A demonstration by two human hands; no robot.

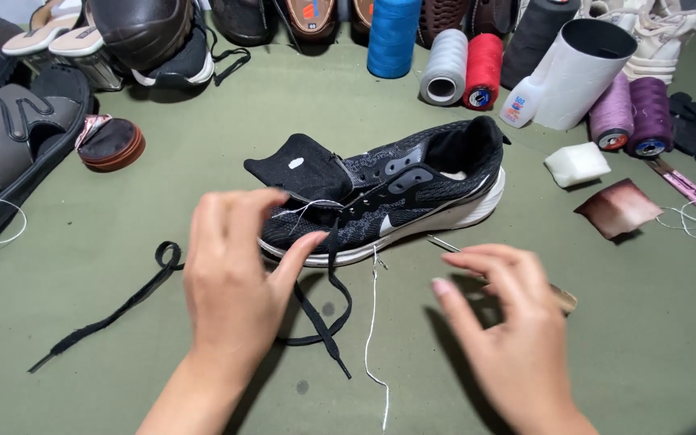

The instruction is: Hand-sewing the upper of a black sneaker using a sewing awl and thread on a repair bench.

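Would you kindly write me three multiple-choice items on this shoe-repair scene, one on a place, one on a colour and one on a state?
1. Where does the blue thread spool stand?
A. At the far edge of the table, left of the grey spool
B. Beside the left hand
C. On the shoe

2. What colour is the loose thread hanging from the sneaker?
A. Red
B. White
C. Purple

3. How is the sneaker's black lace?
A. Tied in a bow
B. Missing
C. Undone, trailing over the table

Answers: 1 A, it stands upright among the far spools; 2 B, a white strand runs down from the sole toward the right hand; 3 C, both lace ends lie loose on the green surface.
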